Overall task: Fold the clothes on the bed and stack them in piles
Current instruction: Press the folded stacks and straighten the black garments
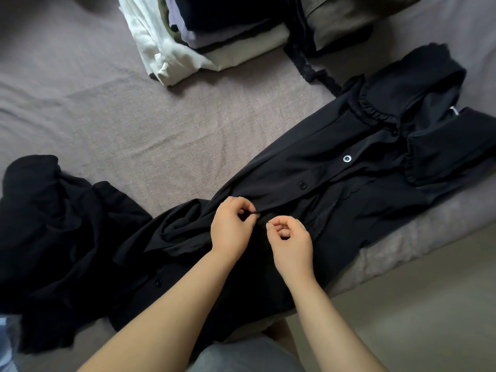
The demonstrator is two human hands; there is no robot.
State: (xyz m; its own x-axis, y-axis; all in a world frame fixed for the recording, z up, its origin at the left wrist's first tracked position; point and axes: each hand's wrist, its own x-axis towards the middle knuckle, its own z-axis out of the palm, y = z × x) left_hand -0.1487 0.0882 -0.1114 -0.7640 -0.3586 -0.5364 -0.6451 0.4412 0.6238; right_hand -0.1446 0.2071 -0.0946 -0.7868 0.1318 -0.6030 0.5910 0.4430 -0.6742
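Observation:
A long black button-front dress (308, 167) lies stretched across the grey bed (134, 130), its ruffled collar at the upper right and its skirt bunched at the lower left. My left hand (232, 228) pinches the edge of the dress's front placket near its middle. Close beside it, my right hand (291, 237) has curled fingers at the opposite placket edge, thumb and forefinger together; what they hold is too dark to tell. Two buttons show further up the placket.
A pile of folded clothes (204, 33) in white, lilac, olive and black stands at the top centre. A khaki garment (346, 20) and a black lace strap (308, 68) lie to its right. The bed's edge and the floor (429, 304) are at the lower right.

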